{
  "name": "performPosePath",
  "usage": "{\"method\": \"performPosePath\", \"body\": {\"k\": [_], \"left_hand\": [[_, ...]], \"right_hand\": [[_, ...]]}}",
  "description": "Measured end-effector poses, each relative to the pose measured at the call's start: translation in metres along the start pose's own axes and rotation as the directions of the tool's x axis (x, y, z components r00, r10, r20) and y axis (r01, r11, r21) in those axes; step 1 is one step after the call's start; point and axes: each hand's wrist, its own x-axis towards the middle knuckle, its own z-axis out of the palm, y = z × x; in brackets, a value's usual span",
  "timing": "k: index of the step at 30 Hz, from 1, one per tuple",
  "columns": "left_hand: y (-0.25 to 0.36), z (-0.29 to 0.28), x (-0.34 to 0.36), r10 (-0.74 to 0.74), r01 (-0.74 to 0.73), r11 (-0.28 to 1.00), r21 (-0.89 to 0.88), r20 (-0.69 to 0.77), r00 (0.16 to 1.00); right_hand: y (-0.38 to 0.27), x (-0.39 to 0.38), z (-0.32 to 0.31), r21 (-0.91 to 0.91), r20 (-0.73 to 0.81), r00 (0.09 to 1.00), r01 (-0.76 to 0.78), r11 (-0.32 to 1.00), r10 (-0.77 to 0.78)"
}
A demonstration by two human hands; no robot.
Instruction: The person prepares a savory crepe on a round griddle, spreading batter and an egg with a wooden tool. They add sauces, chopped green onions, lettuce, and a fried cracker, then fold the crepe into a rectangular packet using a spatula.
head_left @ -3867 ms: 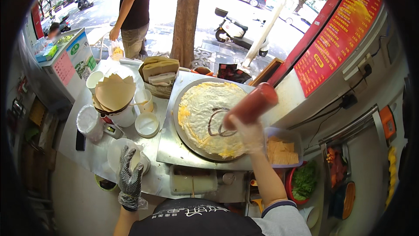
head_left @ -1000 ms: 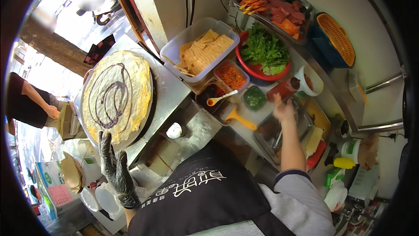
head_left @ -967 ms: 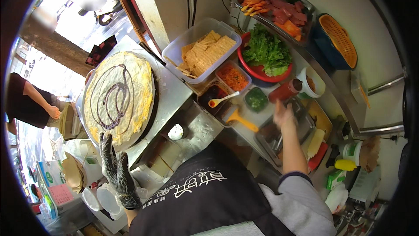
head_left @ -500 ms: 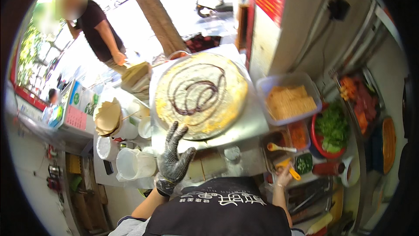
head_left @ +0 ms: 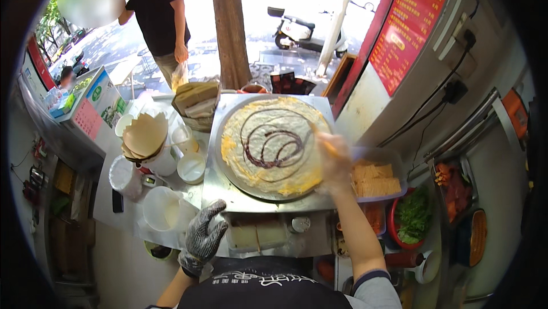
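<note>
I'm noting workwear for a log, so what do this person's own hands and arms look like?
The left hand wears a dark grey glove with fine pale speckling. The right hand is motion-blurred, so I can't tell whether anything thin covers it. Both forearms are bare; the right arm shows a short light-grey sleeve edged with a dark band.

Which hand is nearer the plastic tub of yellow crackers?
Right. The right hand is just left of the tub; the gloved left hand is farther off, near the front-left corner of the griddle.
</note>
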Motion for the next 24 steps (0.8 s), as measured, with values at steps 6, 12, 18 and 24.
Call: {"method": "performPosePath", "body": {"k": [6, 12, 18, 24], "left_hand": [[-0.029, -0.036, -0.028, -0.081, 0.085, 0.996, 0.027, -0.117, 0.990], [-0.056, -0.061, -0.058, -0.202, 0.188, 0.979, -0.085, -0.207, 0.957], [-0.060, -0.080, -0.054, -0.223, 0.206, 0.973, -0.103, -0.189, 0.956], [-0.044, -0.091, -0.029, -0.155, 0.134, 0.985, -0.110, -0.201, 0.967]], "right_hand": [[-0.046, -0.033, 0.082, -0.096, 0.360, 0.802, 0.539, 0.837, -0.476], [-0.062, 0.013, 0.097, -0.057, 0.342, 0.833, 0.481, 0.875, -0.436], [-0.073, -0.009, 0.134, 0.031, 0.414, 0.732, 0.583, 0.812, -0.541], [-0.061, 0.058, 0.173, -0.290, 0.519, 0.842, 0.333, 0.897, -0.145]]}}
